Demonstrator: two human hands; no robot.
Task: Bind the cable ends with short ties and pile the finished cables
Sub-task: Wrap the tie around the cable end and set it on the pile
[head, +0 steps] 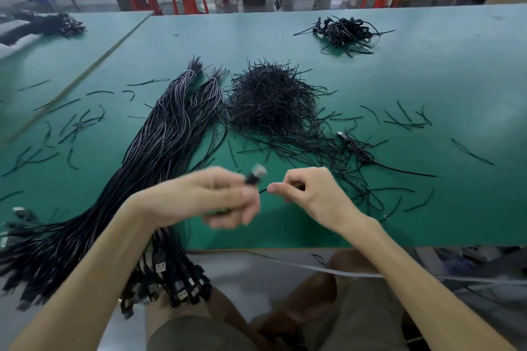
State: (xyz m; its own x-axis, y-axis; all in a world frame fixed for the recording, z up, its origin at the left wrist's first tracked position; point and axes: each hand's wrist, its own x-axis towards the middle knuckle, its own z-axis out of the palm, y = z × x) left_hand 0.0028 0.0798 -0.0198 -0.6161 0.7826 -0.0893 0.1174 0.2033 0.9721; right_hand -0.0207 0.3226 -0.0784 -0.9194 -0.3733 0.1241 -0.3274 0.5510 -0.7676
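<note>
Motion blur smears my left hand, so its lower fingers cannot be counted. The cable it holds shows only as a black plug body with a pale metal tip; the cord is hidden inside the fist. A thin black strand pokes out at my right thumb tip. I cannot tell whether it is a tie or the cable's own cord. The bundle of cables is cut off at the frame's 9 o'clock edge, and my forearm covers part of it.

My left hand is curled round the cable, palm turned down, with the plug standing out toward 1 o'clock. My right hand is just beside it at 3 o'clock. Its thumb and forefinger pinch the strand and the other fingers are folded in. Both hands hover above the near edge of the table.

The table surface is a smooth green mat. At 12 o'clock from my hands lies the heap of ties, short, stiff and black, bristling like a nest, with strays scattered around it. The bundle is glossy black cord, and its plugs hang over the near edge. The finished pile lies well apart at 1 o'clock, a small knot of looped cables.
</note>
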